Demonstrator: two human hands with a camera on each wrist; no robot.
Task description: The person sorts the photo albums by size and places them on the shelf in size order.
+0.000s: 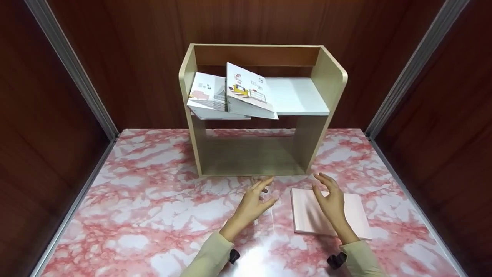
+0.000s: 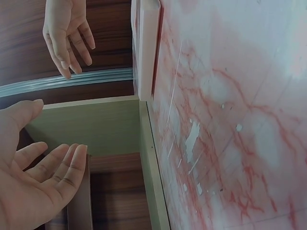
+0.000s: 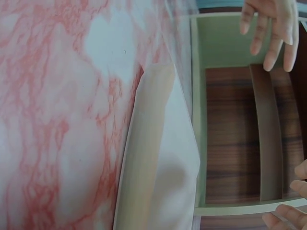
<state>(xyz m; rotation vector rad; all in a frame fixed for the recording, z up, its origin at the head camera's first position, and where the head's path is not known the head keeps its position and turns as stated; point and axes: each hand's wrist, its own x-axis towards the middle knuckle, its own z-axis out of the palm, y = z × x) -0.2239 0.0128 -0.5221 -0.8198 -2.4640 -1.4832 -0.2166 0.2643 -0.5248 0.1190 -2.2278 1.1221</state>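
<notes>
My left hand (image 1: 251, 202) hovers in front of the small wooden bookshelf (image 1: 194, 142), fingers loosely bent with nothing between them. Above a pale pink book (image 1: 355, 211), which lies flat on the table, my right hand (image 1: 332, 200) is held in the air and also has nothing in it. The left wrist view shows both palms apart, the left hand (image 2: 38, 177) nearer and the right hand (image 2: 67, 36) beyond. Only the right fingertips (image 3: 285, 218) show at the edge of the right wrist view, above the book (image 3: 148, 143).
On the shelf's white upper board (image 1: 298, 96), a thick white book (image 1: 209, 92) leans at the left, and a second illustrated book (image 1: 250, 90) overlaps it. Both jut past the board's front edge. Dark wooden walls (image 1: 54, 96) enclose the red-and-white marbled table (image 1: 127, 200).
</notes>
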